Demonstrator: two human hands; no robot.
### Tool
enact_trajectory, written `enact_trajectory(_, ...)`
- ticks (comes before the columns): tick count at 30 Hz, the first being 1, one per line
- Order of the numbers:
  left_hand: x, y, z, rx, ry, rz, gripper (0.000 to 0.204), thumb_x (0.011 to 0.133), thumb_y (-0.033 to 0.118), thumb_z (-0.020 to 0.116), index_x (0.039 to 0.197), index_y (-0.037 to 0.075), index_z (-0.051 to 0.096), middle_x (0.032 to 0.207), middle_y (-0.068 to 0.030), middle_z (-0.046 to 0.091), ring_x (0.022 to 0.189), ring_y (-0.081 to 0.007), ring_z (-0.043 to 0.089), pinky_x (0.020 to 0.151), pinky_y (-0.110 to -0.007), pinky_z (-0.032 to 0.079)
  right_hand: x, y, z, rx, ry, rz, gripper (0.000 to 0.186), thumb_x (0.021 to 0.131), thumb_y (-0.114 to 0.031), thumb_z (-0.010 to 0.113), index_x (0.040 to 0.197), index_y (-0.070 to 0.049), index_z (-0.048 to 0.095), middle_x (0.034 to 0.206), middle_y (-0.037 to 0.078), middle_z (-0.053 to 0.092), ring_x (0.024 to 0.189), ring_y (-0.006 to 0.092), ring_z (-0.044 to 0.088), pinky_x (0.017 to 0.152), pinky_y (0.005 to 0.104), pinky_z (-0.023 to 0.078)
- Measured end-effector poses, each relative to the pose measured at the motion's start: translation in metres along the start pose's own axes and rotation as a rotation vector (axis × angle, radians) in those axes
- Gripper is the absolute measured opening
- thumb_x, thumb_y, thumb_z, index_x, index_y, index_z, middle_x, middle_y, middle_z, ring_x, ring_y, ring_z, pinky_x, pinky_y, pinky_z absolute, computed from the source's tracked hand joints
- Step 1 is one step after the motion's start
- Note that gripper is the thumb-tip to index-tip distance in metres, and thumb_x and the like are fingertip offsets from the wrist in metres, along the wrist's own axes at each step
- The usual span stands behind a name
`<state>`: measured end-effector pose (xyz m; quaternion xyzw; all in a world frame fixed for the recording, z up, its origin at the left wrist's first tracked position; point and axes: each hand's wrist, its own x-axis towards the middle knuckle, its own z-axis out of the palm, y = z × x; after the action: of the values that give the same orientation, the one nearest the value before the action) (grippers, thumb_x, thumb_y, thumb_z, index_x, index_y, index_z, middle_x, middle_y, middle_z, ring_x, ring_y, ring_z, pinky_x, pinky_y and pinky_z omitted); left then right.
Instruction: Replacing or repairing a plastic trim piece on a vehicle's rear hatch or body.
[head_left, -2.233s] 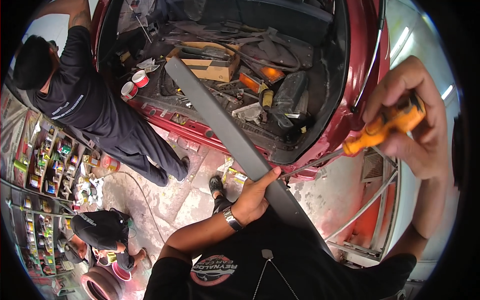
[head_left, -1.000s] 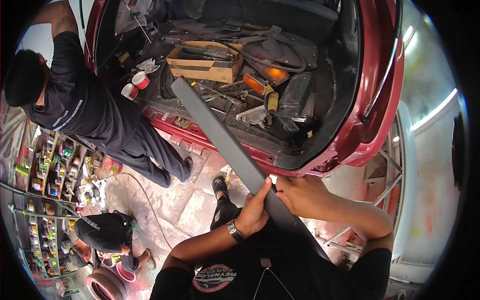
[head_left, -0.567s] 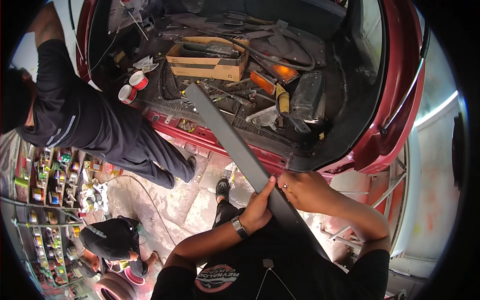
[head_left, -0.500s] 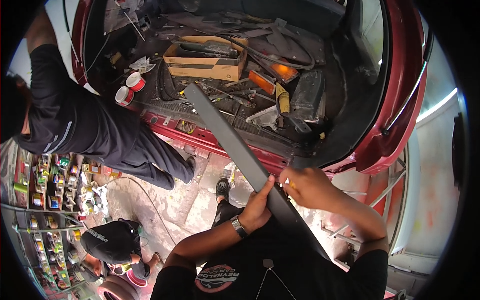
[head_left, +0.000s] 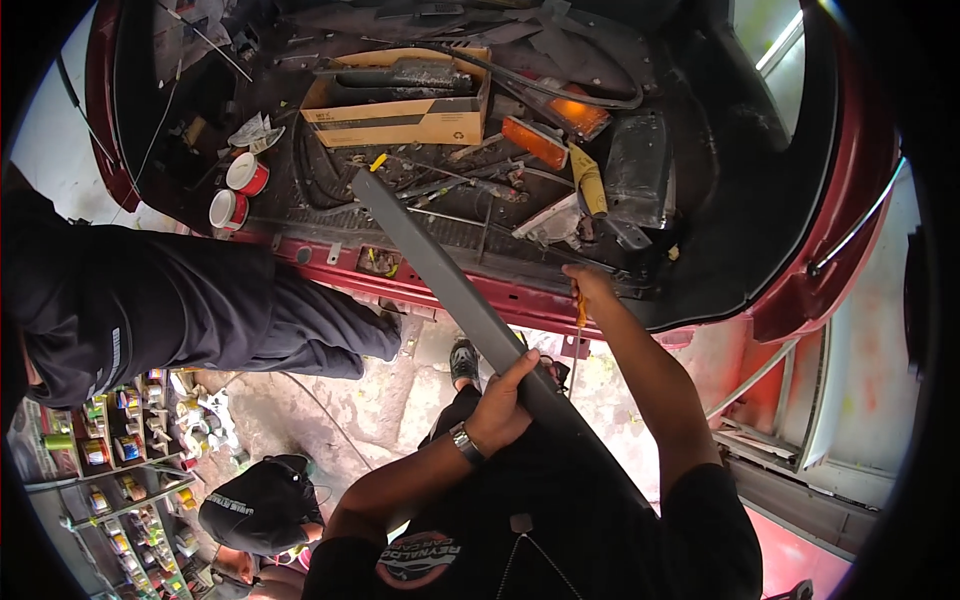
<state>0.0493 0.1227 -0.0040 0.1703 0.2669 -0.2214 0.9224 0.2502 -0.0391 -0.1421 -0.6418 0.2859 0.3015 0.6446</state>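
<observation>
My left hand grips a long, dark grey trim panel around its edge, the thumb lying on its upper face. The panel slants from the car's open rear down against my body. At the sill, my right hand is closed around a screwdriver with an orange-yellow handle. Its thin shaft points back toward me, to the right of the panel. A finger of this hand extends toward the boot floor; I cannot tell whether it touches anything there.
The red car's boot holds a cardboard box, orange lamps, a yellow tube, two red-and-white tubs and loose tools. One person stands at left; another crouches beside shelves of cans.
My right hand has left the panel and moved forward to the boot sill with the screwdriver. My left hand keeps hold of the panel. The view has shifted a little.
</observation>
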Motion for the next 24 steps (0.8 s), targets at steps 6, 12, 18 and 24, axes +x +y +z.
enact_trajectory(6, -0.001, 0.022, -0.012, -0.021, 0.018, 0.005, 0.02, 0.091, 0.025, 0.064, 0.095, 0.007, 0.059, 0.088, -0.0043, 0.062, 0.083, -0.0147, 0.06, 0.076, -0.032, 0.05, 0.016, 0.002, 0.026, 0.018, 0.322, -0.143, 0.01, 0.077, -0.013, 0.075, 0.077, -0.006, 0.067, 0.057, 0.003, 0.054, 0.043, 0.0129, 0.047, 0.038, 0.0309, 0.037)
enact_trajectory(12, -0.001, 0.03, -0.009, -0.046, 0.004, 0.005, 0.019, 0.091, 0.024, 0.063, 0.095, 0.006, 0.058, 0.087, -0.0047, 0.062, 0.082, -0.0153, 0.06, 0.077, -0.032, 0.05, 0.017, 0.002, 0.02, 0.069, 0.395, -0.133, 0.015, 0.077, -0.017, 0.077, 0.082, -0.008, 0.066, 0.059, 0.002, 0.053, 0.044, 0.013, 0.045, 0.04, 0.0307, 0.033)
enact_trajectory(18, 0.002, 0.025, 0.002, -0.06, -0.041, -0.003, 0.019, 0.092, 0.025, 0.062, 0.094, 0.006, 0.057, 0.087, -0.006, 0.062, 0.083, -0.0162, 0.061, 0.077, -0.033, 0.05, -0.002, -0.008, -0.001, 0.132, 0.356, -0.106, 0.021, 0.079, -0.021, 0.077, 0.076, -0.007, 0.062, 0.055, 0.002, 0.051, 0.041, 0.0139, 0.044, 0.038, 0.0314, 0.032)
enact_trajectory(24, 0.005, 0.014, 0.017, -0.033, -0.037, 0.007, 0.019, 0.091, 0.024, 0.062, 0.096, 0.007, 0.056, 0.089, -0.0071, 0.061, 0.085, -0.0172, 0.06, 0.079, -0.034, 0.049, -0.099, -0.074, -0.013, 0.021, 0.285, -0.546, 0.036, 0.087, -0.041, 0.067, 0.075, -0.011, 0.053, 0.053, -0.003, 0.046, 0.039, 0.0057, 0.042, 0.034, 0.0211, 0.034)
